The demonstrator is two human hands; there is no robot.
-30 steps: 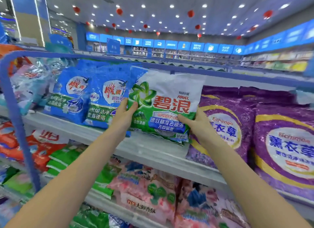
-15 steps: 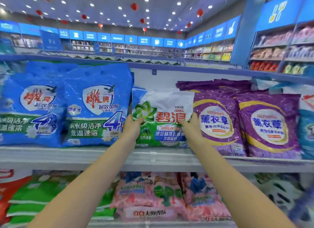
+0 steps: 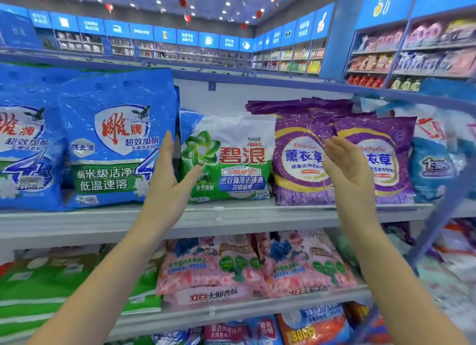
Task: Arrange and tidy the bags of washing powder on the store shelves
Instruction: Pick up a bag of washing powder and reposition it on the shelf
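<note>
A white and green bag of washing powder [image 3: 231, 159] stands upright on the shelf [image 3: 77, 221], between a blue bag [image 3: 113, 143] and a purple bag [image 3: 298, 164]. The left hand [image 3: 167, 182] and right hand [image 3: 347, 169] are raised on either side of it, fingers straight, holding nothing.

On the upper shelf [image 3: 231, 217], two blue bags [image 3: 113, 138], one green-and-white bag [image 3: 231, 159], two purple bags [image 3: 301, 159] at the front and one pale blue bag [image 3: 432, 164] are counted; on the shelf below [image 3: 257, 308], two pink bags [image 3: 208, 265] are counted.
</note>
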